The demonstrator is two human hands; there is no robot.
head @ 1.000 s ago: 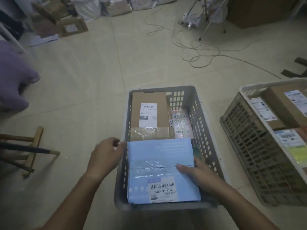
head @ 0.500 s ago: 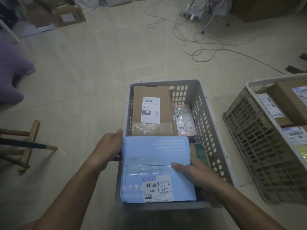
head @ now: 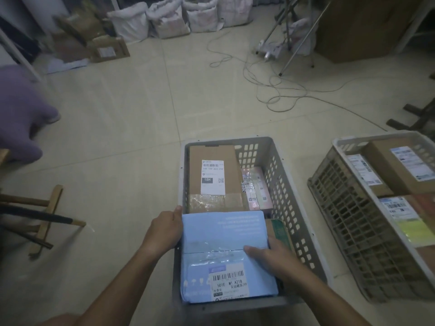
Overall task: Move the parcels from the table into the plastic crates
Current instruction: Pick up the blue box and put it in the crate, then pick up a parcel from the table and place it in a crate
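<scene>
Both hands hold a blue parcel (head: pixel 223 252) over the near end of a grey crate (head: pixel 289 208). The left hand (head: pixel 162 231) grips its left edge. The right hand (head: pixel 270 257) grips its right edge, thumb on top.

Pale tiled floor (head: pixel 117 128) carries two plastic crates — grey crate (head: pixel 289 208), beige crate (head: pixel 341 208) — and loose cable (head: pixel 277 90).

**Plastic, card and glossy film**

Under the fingers (head: pixel 253 251) of the right hand (head: pixel 274 257) lies a blue parcel (head: pixel 223 234) in smooth plastic film, its clear tape glossy, its paper label matt. It sits in a grey crate (head: pixel 286 208) of matt perforated plastic. Beyond the fingers, a brown box (head: pixel 213 154) of matt cardboard carries a white paper label and shiny tape. Right of the fingers, a second crate (head: pixel 348 220) is scuffed, dull plastic. The floor (head: pixel 131 128) is smooth pale tile with a faint sheen
</scene>
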